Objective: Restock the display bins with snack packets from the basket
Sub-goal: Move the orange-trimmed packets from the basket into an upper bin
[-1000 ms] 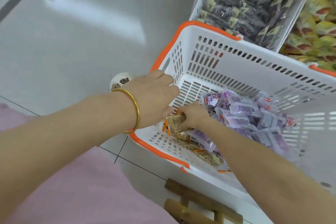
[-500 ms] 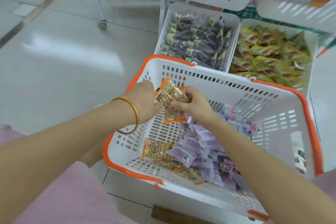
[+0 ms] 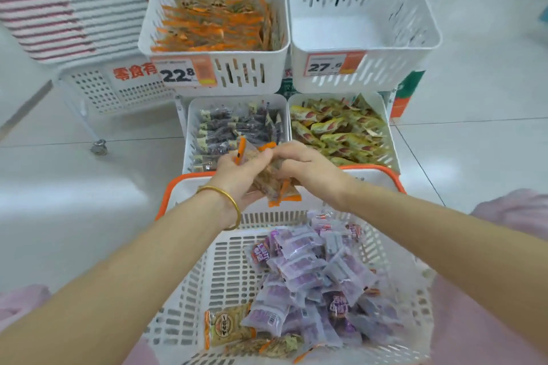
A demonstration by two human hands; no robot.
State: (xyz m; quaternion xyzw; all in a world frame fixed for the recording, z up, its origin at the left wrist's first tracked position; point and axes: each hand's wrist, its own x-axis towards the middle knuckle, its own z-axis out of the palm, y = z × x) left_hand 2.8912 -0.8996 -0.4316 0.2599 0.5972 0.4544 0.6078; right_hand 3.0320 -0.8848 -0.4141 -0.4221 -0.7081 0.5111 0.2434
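My left hand [image 3: 237, 176] and right hand [image 3: 310, 169] both clamp curled fingers round a bunch of orange-edged snack packets [image 3: 274, 187], just above the white basket's [image 3: 189, 290] far rim, with purple packets [image 3: 308, 270] heaped below my wrists.

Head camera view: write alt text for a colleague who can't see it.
The left hand and right hand grip a bunch of clear orange-edged snack packets above the far rim of a white plastic basket with orange trim, which holds a pile of purple packets. Beyond, the upper-left white slotted display bin holds matching orange-edged packets.
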